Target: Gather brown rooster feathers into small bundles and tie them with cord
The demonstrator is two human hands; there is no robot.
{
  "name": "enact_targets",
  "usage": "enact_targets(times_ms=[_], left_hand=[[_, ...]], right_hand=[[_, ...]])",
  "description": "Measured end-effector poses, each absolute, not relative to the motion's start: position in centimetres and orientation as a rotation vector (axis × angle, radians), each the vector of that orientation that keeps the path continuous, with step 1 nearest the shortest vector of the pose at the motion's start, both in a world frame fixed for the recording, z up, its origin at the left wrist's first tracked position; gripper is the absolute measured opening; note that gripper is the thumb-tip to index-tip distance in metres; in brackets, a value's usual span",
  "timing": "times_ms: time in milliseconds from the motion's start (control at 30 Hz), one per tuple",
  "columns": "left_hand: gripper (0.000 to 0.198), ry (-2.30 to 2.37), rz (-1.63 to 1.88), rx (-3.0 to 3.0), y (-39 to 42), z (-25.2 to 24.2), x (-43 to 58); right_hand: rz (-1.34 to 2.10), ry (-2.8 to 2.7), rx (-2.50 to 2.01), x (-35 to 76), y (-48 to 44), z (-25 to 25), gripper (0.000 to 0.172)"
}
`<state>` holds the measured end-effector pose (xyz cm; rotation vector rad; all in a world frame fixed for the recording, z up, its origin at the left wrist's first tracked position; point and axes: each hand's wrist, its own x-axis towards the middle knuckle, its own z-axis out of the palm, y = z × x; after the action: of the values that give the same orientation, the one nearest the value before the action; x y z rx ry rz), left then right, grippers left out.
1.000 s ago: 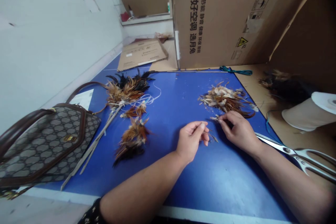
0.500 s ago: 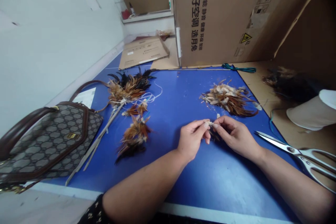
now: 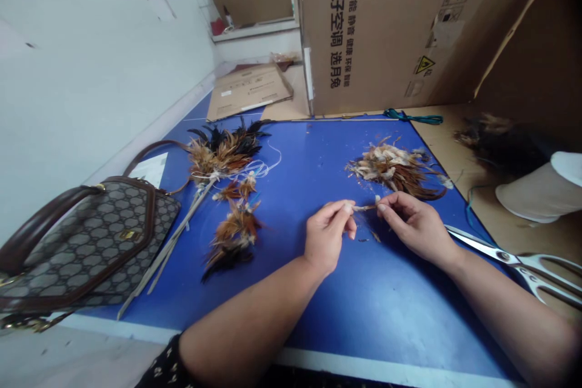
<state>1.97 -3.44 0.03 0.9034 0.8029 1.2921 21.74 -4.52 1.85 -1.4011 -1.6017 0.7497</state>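
Note:
A small pale, brownish feather point(image 3: 362, 208) stretches between my two hands over the blue table. My left hand point(image 3: 328, 229) pinches its left end between thumb and fingers. At the other end, the closed thumb and finger of my right hand point(image 3: 407, 221) grip the tip, where a whitish bit shows. Just beyond my right hand lies a heap of loose brown and cream feathers point(image 3: 391, 167). Tiny feather scraps point(image 3: 375, 236) lie on the table below the hands. To the left are brown feather bunches point(image 3: 234, 230).
Silver scissors point(image 3: 509, 259) lie beside my right forearm. A feather duster-like bundle point(image 3: 218, 154) with thin sticks and white string rests at left, near a patterned handbag point(image 3: 91, 242). A large cardboard box point(image 3: 386, 30) stands behind; a paper cup point(image 3: 527, 194) lies at right.
My hands have drawn slightly apart, so more of the feather shows between them. Dark scraps now show on the table beneath. The surrounding things have stayed in place.

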Motion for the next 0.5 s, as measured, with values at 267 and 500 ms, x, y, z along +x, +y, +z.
enact_targets(times_ms=[267,500], left_hand=[[0.033,0.794,1.317,0.769,-3.49,0.95,2.05],[0.033,0.796,1.267,0.788,-3.58,0.64,2.12]], right_hand=[[0.712,-1.413,-1.462,22.52,-3.99,1.48,0.034],[0.517,-1.642,-1.384,22.41,-4.29,1.97,0.032]])
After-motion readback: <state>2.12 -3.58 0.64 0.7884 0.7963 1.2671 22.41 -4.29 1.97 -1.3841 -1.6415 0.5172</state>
